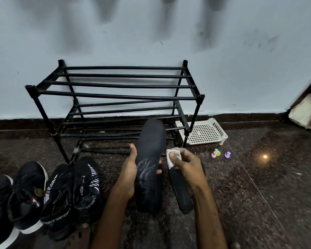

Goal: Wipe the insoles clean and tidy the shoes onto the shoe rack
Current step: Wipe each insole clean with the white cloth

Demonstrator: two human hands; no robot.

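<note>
left hand (130, 170) gripping insole (150, 155), long axis pointing at rack (115, 95) | right hand (188, 167) pinching wipe (171, 157), sitting just right of insole's smudged middle

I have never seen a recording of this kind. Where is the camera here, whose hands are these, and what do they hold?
There is no machine here. A person wears one wide-angle camera on the head, looking forward and down, so you see their own two arms. The left hand grips a dark insole, which has pale streaks on it. The right hand pinches a small white wipe just beside it. A second insole lies on the dark floor, partly under the right wrist. Four black shoes stand on the floor at the left. Behind them, a black shoe rack stands against the wall, with a white plastic tray and some small coloured objects to its right.
</note>
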